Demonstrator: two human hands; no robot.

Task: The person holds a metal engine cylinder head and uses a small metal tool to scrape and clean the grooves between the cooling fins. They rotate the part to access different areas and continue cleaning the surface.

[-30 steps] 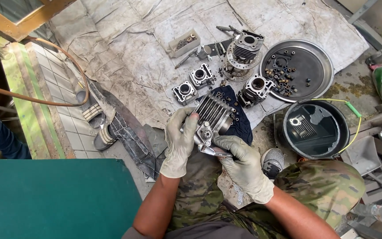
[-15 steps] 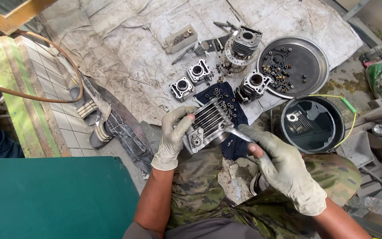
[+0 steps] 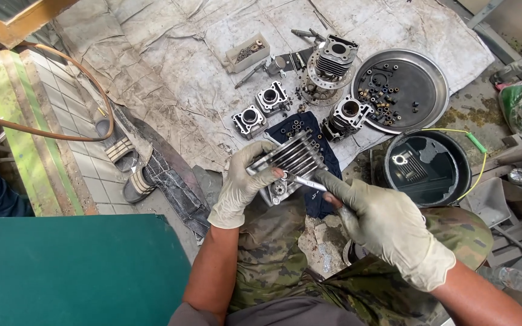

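Tarp-covered floor (image 3: 170, 78), round tray (image 3: 433, 81) of small bolts, left hand (image 3: 243, 181) gripping finned cylinder head (image 3: 288, 158), right hand (image 3: 388, 223) pinching tool (image 3: 306, 181).

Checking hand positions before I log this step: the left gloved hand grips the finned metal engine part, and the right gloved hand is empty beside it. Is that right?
Not quite. The left hand does grip the finned engine part, but the right hand is not empty: the head view shows it pinching a slim metal tool whose tip meets the part.
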